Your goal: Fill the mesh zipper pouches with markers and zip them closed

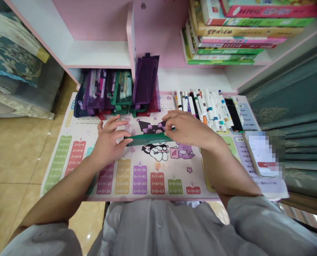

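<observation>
A green zip pencil case point(148, 139) is held edge-on just above the printed desk mat point(137, 177). My left hand point(109, 140) grips its left end, fingers curled around it. My right hand point(186, 128) pinches the case's right end near the top edge. A row of loose marker pens point(209, 108) lies on the mat just beyond my right hand. Several filled mesh pencil cases point(105, 92) in purple, navy and green stand in a row behind my left hand.
A pink and white shelf unit point(100, 53) backs the desk, with a stack of books point(227, 35) at upper right. A phone-like device point(265, 154) lies at the mat's right edge. Teal curtains point(294, 96) hang on the right; tiled floor lies to the left.
</observation>
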Tool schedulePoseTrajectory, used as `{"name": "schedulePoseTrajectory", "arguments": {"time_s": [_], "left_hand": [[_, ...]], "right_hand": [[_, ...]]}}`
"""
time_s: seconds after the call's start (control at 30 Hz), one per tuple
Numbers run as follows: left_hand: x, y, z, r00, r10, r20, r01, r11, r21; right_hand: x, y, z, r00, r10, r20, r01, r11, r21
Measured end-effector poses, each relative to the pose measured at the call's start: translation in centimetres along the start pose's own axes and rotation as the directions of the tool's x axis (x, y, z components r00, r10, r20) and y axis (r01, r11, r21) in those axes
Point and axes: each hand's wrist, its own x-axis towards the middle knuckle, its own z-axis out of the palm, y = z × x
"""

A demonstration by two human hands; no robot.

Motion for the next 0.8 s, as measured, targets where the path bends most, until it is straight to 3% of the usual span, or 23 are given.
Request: {"name": "schedulePoseTrajectory", "arguments": {"time_s": [0.5, 0.8], "left_hand": [[0.1, -0.1, -0.1, 1.0, -0.014, 0.002, 0.014, 1.0, 0.009], [0.0, -0.3, 0.0, 1.0, -0.004, 0.001, 0.004, 1.0, 0.016]], "right_hand": [[0.2, 0.9, 0.1, 1.0, -0.017, 0.004, 0.017, 0.999, -0.05], [0.0, 1.1, -0.5, 0.999, 0.037, 0.022, -0.035, 0.996, -0.084]]}}
